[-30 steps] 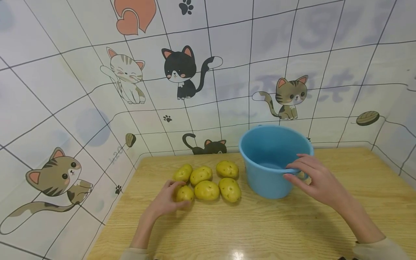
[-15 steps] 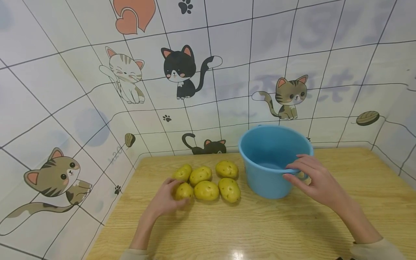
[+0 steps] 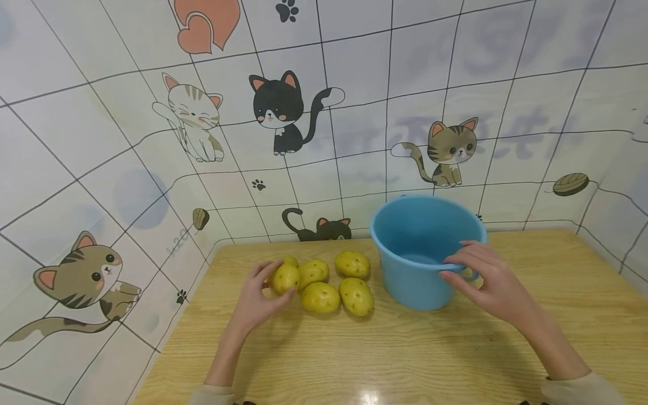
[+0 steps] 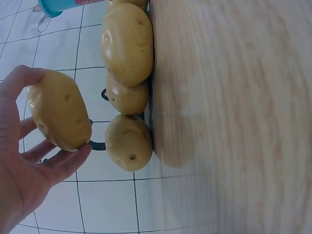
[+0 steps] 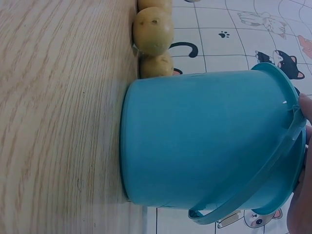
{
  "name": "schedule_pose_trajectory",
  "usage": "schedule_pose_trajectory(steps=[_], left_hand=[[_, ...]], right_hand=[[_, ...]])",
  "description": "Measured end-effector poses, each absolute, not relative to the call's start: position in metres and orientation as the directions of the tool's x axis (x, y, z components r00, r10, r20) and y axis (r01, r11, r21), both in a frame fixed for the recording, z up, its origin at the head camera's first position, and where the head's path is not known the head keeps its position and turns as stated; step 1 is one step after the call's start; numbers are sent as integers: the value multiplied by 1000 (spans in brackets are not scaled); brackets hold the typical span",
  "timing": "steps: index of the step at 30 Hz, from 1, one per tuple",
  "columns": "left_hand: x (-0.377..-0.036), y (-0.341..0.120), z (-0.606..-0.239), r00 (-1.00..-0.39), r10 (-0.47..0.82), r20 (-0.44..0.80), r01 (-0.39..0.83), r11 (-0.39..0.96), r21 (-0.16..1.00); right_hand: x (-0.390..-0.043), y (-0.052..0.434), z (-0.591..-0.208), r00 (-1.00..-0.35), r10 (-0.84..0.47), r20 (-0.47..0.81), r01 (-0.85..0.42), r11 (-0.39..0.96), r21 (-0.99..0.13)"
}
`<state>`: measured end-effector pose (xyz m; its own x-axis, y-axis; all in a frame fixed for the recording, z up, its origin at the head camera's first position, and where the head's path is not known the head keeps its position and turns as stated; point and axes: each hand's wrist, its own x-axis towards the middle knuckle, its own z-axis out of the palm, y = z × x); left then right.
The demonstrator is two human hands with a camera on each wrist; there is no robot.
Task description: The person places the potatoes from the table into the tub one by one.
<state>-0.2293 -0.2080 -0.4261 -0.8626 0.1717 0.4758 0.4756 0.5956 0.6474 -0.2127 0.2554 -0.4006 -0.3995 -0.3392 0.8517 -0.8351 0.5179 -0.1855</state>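
A yellow potato (image 3: 286, 279) is held between the thumb and fingers of my left hand (image 3: 256, 298). The left wrist view shows this potato (image 4: 61, 109) raised off the wooden table. Several more potatoes (image 3: 321, 297) lie in a cluster just beyond and to its right; the one behind it (image 3: 291, 261) is mostly covered. My right hand (image 3: 488, 281) pinches the near right rim of a light blue bucket (image 3: 417, 284), thumb outside and fingers over the edge. Upright on the table, the bucket has nothing visible inside. Its handle (image 5: 258, 180) hangs down along the outside in the right wrist view.
The wooden table (image 3: 385, 354) runs back to a wall (image 3: 359, 169) covered in a cat-and-grid print. Another printed wall (image 3: 101, 197) closes in on the left side. The bucket stands close to the back wall, right of the potatoes.
My left hand has lifted the front-left potato up from the table and slightly away, over the one behind it. The right hand and bucket stay in place.
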Motion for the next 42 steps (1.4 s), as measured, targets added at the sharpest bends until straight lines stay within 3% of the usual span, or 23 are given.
schedule_pose_trajectory(steps=[7,14,27,34,42], left_hand=[[-229,-202,-420,-828,142,542,520,556,649],[-231,-195,-413,-795,138,590,560,541,627],[-233,-174,-395,-750,132,648,622,473,624],[-216,-144,-364,-756,115,645,628,405,664],[-208,-116,-345,-722,137,678,678,334,655]], right_hand=[[-210,256,-399,-438,-357,825,-828,518,-215],[-211,255,-399,-409,-340,847,-838,507,-201],[-211,254,-400,-418,-337,844,-836,507,-212],[-213,251,-400,-403,-323,856,-844,492,-212],[-214,249,-403,-382,-306,872,-849,489,-200]])
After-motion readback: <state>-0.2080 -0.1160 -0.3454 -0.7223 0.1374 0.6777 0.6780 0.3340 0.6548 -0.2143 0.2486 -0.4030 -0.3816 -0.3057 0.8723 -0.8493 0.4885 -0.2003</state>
